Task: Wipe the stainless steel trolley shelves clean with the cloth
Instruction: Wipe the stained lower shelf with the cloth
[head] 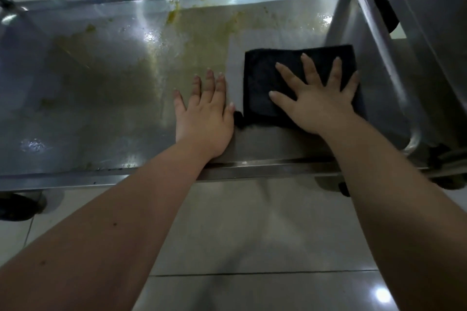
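Head view: steel shelf (101,108) smeared yellow-green; glossy tiled floor (252,235) below.

From my remote seat, the trolley shelf (101,108) reads as bare stainless steel, glossy where the lights glare off it and dulled elsewhere by a wet, streaky film. Crusty yellow-green smears (174,12) roughen its far side. The steel around the cloth (262,83) looks evenly grey and smooth. The cloth itself is dark, matt, soft-napped fabric. Below, I see pale floor tiles (252,235), smooth and glossy, mirroring the lights.
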Tool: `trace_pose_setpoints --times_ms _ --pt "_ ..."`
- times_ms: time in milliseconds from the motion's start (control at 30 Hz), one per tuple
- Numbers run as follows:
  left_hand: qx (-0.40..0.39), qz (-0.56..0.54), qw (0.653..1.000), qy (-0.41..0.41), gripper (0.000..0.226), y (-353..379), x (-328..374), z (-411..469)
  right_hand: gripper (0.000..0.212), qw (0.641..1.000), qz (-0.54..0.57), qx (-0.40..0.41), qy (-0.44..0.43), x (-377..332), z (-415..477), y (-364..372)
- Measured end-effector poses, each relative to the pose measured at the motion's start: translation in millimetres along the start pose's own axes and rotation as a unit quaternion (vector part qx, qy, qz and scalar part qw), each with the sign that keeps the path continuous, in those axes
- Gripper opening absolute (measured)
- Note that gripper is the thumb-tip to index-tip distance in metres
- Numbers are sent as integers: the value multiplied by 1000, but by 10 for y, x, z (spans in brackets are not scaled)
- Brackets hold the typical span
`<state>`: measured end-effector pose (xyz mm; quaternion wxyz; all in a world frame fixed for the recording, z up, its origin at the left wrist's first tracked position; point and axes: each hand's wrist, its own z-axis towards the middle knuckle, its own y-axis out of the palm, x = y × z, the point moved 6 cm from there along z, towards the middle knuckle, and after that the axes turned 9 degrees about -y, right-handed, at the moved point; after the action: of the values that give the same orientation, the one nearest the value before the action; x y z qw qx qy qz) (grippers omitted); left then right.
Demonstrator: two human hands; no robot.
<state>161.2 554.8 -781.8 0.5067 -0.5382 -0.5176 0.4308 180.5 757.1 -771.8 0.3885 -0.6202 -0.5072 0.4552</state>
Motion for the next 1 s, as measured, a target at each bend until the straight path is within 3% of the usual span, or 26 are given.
trace_pose_setpoints --times_ms 267,667,833,1000 --pt "0 4 1000 -6 60 -11 -2 -22 66 998 -31 -29 -40 -106 -873 249" --pt "5 -9 1000 -11 61 -30 -26 -23 65 1000 -3 14 -16 -76 665 -195" --pt "1 -14 1000 -7 60 -27 -25 -4 66 999 -2 27 -25 189 716 -282" --pt "10 -16 1000 -5 61 -24 -15 4 66 998 15 32 49 718 624 -376"
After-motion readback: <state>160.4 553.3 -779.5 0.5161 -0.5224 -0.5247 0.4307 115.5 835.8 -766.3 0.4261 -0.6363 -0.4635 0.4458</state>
